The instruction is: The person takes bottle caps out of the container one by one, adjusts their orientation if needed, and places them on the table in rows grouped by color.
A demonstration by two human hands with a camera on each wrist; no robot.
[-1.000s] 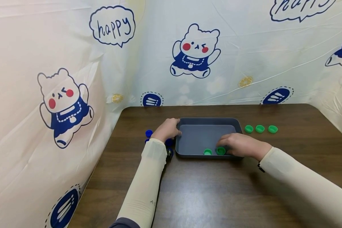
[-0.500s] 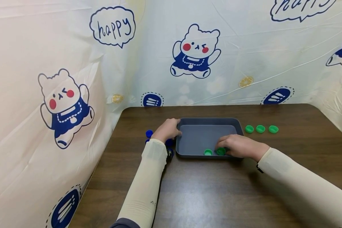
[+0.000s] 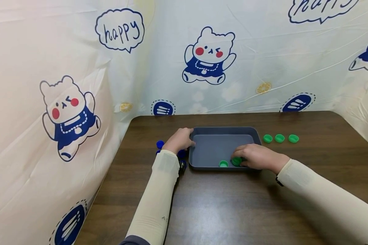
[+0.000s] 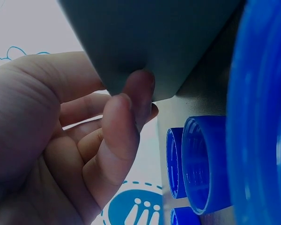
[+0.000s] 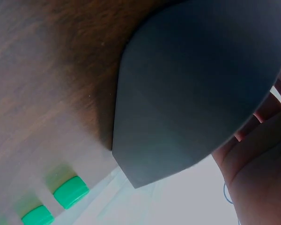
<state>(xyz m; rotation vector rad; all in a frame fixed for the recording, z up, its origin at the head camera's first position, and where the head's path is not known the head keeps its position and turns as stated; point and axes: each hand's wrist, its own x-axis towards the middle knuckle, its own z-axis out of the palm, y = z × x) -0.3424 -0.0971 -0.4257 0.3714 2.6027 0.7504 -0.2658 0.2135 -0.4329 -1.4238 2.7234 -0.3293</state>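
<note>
A dark grey rectangular tray [image 3: 214, 146] lies on the table in the head view. My left hand [image 3: 179, 140] grips its left wall near the far corner, thumb over the rim; the left wrist view shows several curled fingers [image 4: 119, 126] at the outer side. My right hand [image 3: 259, 156] reaches over the front right of the tray and pinches a green bottle cap [image 3: 236, 161] inside it. The right fingertips are partly hidden. Left of that cap, another green cap [image 3: 223, 164] lies by the tray's front wall.
On the table [image 3: 220, 207], three green caps [image 3: 279, 138] stand in a row right of the tray. Several blue caps [image 4: 206, 164] lie left of it, partly covered by my left hand and forearm. A patterned cloth [image 3: 171, 68] hangs behind.
The pinched green cap has shifted slightly left and away from the front wall with my right fingers. My left hand and the tray have stayed put.
</note>
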